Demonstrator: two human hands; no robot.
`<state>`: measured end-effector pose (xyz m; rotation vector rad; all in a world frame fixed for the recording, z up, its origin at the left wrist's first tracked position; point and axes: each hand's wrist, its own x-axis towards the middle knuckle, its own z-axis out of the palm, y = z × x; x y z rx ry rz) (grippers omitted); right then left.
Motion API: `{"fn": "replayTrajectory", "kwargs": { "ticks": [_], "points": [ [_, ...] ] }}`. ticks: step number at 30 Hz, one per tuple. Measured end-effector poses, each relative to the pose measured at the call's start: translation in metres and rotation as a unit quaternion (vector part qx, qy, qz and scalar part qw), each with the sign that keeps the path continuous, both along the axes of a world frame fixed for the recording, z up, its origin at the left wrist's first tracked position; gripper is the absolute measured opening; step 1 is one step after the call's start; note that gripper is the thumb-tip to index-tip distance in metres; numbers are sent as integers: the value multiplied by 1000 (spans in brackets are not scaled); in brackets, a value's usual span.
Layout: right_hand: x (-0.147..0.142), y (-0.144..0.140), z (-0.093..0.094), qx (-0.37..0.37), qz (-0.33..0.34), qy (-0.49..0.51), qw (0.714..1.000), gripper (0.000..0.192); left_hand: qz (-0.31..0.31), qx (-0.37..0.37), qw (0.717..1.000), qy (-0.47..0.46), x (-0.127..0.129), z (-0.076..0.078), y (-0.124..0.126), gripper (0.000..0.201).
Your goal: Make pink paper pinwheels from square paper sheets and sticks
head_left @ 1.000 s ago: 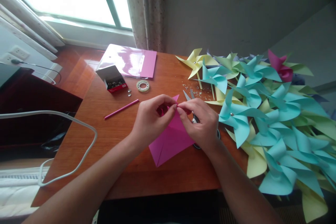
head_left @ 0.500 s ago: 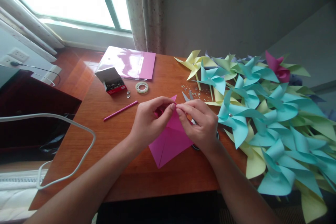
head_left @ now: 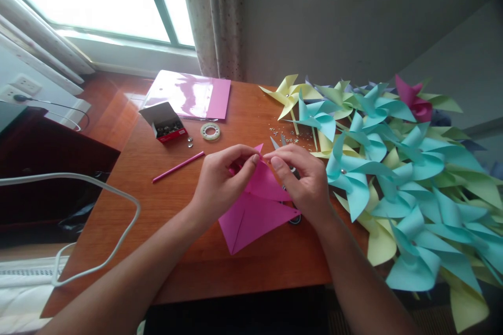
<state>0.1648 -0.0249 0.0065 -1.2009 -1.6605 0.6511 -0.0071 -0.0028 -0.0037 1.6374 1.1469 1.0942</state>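
My left hand (head_left: 222,175) pinches a pink sheet of paper (head_left: 245,222) near its far part, thumb against index finger. The paper has slits and a crease line, and part of it curls up under the left fingers. One loose pointed corner with a small hole reaches right, below my right hand (head_left: 304,178). That hand is closed in a pinch close to the left fingertips; what it grips is hidden by the fingers. A pair of scissors (head_left: 283,141) lies partly hidden behind and beneath the right hand.
A pink stick (head_left: 178,167) lies on the wooden table (head_left: 188,267). Beyond it are an open box of metal fasteners (head_left: 168,128), a tape roll (head_left: 210,131) and pink paper in a clear sleeve (head_left: 184,95). Several paper pinwheels (head_left: 377,183) crowd the right; a white cable (head_left: 133,209) loops left.
The right fingertips have drawn slightly away from the left ones. A corner of the pink paper, with its hole, now shows below the right hand. My left hand keeps its pinch.
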Motion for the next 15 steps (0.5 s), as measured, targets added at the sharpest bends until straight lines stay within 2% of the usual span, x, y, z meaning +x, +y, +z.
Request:
{"fn": "replayTrajectory", "kwargs": {
  "ticks": [5, 15],
  "points": [
    [3, 2, -2, -66, 1, 55, 996, 8, -21, -18, 999, -16, 2, 2, -2, 14],
    [3, 4, -4, -130, 17, 123, 984, 2, -40, -88, 990, -102, 3, 2, -1, 13]
  ]
}}
